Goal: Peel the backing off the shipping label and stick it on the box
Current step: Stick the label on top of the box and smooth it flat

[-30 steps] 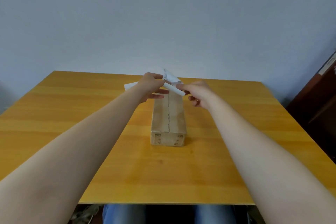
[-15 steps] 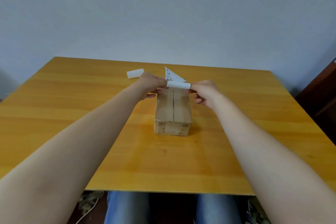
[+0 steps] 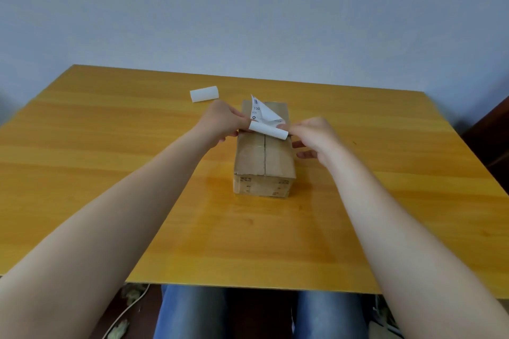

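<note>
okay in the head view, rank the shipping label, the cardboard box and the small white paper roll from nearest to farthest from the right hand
1. Shipping label: pinched by the right hand.
2. Cardboard box: just beside and below that hand, centre table.
3. Small white paper roll: far left, beyond the left hand.

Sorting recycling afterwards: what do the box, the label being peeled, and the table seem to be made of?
The box looks like plain brown cardboard, matte, with a seam along its top. The label looks like thin white paper with dark print, curling as it lifts; its backing, rolled up, looks like smooth white paper, possibly coated. The table shows glossy orange wood grain, perhaps laminate or veneer.
</note>
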A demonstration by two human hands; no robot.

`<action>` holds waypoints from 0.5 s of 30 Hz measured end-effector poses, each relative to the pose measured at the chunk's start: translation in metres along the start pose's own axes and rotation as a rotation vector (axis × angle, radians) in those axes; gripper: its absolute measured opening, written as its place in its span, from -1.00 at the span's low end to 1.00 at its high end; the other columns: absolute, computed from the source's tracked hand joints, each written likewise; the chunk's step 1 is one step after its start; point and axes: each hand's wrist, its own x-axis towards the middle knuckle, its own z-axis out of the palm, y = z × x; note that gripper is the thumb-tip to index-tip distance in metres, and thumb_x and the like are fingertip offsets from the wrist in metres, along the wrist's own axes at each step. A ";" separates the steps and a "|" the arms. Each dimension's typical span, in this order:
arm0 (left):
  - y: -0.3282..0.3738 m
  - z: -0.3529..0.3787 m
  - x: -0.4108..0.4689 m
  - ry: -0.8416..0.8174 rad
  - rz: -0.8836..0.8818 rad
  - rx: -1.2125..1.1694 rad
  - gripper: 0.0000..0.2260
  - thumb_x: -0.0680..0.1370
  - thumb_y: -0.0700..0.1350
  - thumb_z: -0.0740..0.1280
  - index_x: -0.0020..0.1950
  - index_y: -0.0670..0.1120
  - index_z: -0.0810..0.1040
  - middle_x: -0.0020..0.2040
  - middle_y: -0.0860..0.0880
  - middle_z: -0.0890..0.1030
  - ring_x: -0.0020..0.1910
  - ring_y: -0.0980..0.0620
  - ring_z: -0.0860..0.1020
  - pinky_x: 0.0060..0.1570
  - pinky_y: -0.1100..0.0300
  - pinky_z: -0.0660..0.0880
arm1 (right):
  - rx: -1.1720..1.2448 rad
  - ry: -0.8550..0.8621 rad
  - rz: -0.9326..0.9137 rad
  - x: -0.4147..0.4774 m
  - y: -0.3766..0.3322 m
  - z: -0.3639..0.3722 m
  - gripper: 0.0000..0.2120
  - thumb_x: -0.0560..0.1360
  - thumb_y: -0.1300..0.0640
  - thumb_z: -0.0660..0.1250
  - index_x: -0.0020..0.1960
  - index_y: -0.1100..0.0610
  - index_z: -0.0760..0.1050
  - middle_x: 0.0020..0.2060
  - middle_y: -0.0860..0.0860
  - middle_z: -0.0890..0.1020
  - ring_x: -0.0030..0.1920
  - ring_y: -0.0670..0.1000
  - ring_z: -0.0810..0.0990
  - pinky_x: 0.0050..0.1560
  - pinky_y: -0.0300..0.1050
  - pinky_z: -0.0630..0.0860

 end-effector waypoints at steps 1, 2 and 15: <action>0.000 0.000 0.000 -0.003 0.002 0.014 -0.91 0.50 -0.07 0.54 -0.05 -0.08 0.73 -0.10 -0.08 0.70 -0.17 -0.01 0.61 -0.33 0.18 0.36 | 0.001 -0.004 -0.002 0.001 0.001 0.000 -0.71 0.45 -0.08 0.59 0.05 0.08 0.72 0.08 0.04 0.73 0.00 0.11 0.69 -0.28 -0.08 0.53; 0.001 0.000 0.001 -0.005 0.005 0.028 -0.90 0.50 -0.07 0.54 -0.05 -0.07 0.74 -0.10 -0.08 0.71 -0.17 0.00 0.61 -0.35 0.20 0.34 | -0.005 -0.006 -0.005 0.001 0.001 0.000 -0.72 0.45 -0.08 0.58 0.05 0.07 0.73 0.08 0.04 0.74 -0.02 0.10 0.70 -0.28 -0.09 0.51; 0.005 -0.005 0.005 -0.050 -0.021 0.174 -0.78 0.50 0.03 0.49 -0.03 -0.13 0.69 -0.13 -0.10 0.62 -0.19 -0.09 0.55 -0.25 0.10 0.43 | -0.099 -0.054 -0.010 -0.004 -0.010 0.001 -0.85 0.50 -0.03 0.56 -0.08 0.04 0.70 0.04 0.00 0.74 -0.17 0.05 0.66 -0.31 -0.12 0.45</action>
